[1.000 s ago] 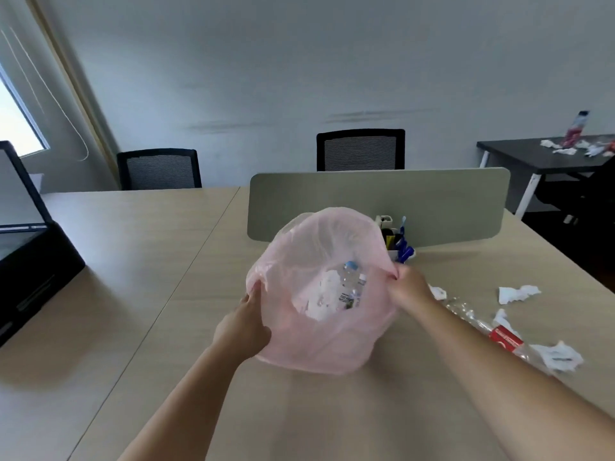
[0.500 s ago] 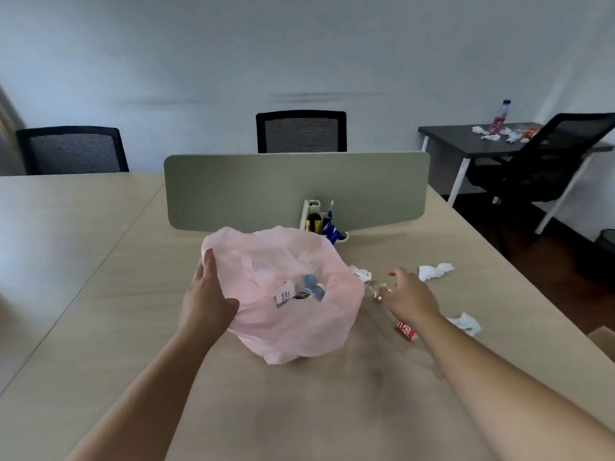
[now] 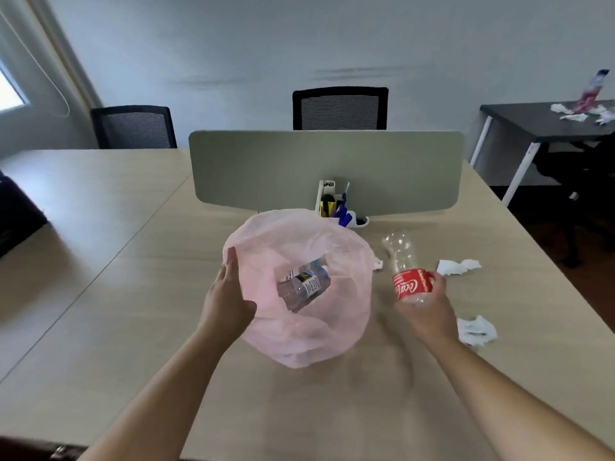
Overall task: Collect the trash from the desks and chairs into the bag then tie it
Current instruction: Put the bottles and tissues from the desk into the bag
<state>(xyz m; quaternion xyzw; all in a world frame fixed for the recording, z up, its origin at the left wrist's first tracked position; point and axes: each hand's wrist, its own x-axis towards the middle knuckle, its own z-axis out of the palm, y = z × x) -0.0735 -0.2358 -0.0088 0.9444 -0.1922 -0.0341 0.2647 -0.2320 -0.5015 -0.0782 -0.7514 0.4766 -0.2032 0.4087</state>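
A pink trash bag (image 3: 299, 331) sits open on the wooden desk (image 3: 133, 294), a clear bottle (image 3: 304, 287) inside it. The left hand (image 3: 228, 302) grips the bag's left rim. Just right of the bag, the right hand (image 3: 427, 311) is closed around an empty red-labelled cola bottle (image 3: 407, 271), with crumpled papers (image 3: 457, 267) further right.

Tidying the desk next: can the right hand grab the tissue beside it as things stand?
Probably not yet. The right hand is closed around the cola bottle; the tissue lies close, unobstructed, but the bottle should go into the bag first.
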